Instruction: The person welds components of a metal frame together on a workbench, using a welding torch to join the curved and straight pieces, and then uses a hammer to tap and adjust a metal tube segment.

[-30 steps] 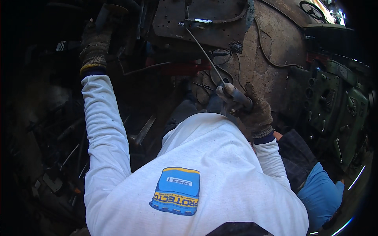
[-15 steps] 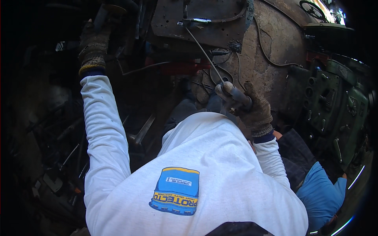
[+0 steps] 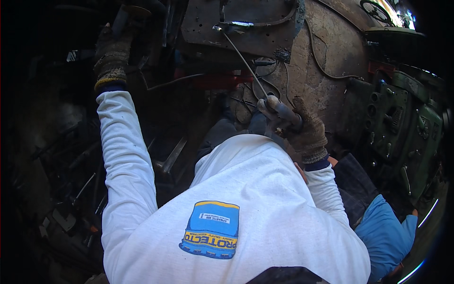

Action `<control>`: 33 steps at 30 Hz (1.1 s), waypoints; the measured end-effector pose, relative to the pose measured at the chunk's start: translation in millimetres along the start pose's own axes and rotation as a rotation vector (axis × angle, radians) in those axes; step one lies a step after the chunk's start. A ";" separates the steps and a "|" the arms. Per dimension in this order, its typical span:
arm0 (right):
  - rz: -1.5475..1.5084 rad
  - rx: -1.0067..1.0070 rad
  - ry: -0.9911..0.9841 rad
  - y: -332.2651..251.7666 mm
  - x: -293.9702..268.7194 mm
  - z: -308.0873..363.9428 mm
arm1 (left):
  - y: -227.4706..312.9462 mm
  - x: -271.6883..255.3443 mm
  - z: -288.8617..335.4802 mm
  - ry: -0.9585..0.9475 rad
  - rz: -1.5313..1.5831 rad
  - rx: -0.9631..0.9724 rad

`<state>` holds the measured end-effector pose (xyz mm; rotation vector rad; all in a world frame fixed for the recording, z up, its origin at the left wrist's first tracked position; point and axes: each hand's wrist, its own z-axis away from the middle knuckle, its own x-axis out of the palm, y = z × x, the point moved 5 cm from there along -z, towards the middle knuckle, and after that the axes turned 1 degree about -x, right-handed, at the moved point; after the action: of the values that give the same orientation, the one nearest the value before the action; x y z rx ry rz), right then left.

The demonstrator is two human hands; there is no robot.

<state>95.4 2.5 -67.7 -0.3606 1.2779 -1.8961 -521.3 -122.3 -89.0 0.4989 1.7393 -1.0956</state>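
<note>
My right hand, in a worn knit glove, is shut on a welding electrode holder. Its thin rod slants up and left, and the tip touches a rusty steel plate at the top middle. My left hand, also gloved, is raised at the upper left and grips a dark bar-like part whose shape is lost in shadow. Both arms wear white sleeves, and my white shirt fills the lower middle.
A green cast machine body stands at the right. A red part and loose cables lie under the plate. Dark metal bars and scrap pile up at the left. Blue cloth shows at the lower right.
</note>
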 end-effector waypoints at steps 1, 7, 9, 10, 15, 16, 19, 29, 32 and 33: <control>-0.022 0.029 -0.004 9.5 -1.8 -3.1 | 2.7 -2.0 1.7 0.013 -0.078 0.058; 0.626 -0.202 0.079 -74.2 7.7 4.9 | 6.0 -30.3 7.4 0.055 0.681 -0.309; 0.734 -0.275 0.112 -72.5 6.9 5.3 | -13.5 -1.5 7.0 0.048 0.815 -0.256; 0.750 -0.344 0.136 -67.8 6.7 5.8 | -22.6 9.4 7.1 0.046 0.881 -0.227; 0.704 -0.288 0.146 -64.3 3.1 7.1 | 28.5 -81.0 8.8 0.065 0.524 -0.334; 0.740 -0.283 0.119 -65.3 4.7 6.5 | 21.9 -79.4 13.4 0.066 0.537 -0.349; 0.550 -0.209 0.116 -55.8 1.1 5.5 | 11.9 -64.3 14.0 0.062 0.558 -0.362; 0.854 -0.429 0.154 -53.3 1.3 9.6 | 28.6 -75.5 18.6 -0.031 0.640 -0.433; 0.693 -0.327 0.134 -53.5 -0.9 11.5 | 35.2 -61.3 11.1 -0.056 -0.291 0.219; 0.674 -0.315 0.136 -52.2 -2.3 11.2 | 38.0 -68.0 26.8 0.184 -0.271 0.212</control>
<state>79.9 5.7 -16.6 0.0515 1.5494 -1.1684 -449.9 -115.6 -48.4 0.5170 1.8997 -1.4768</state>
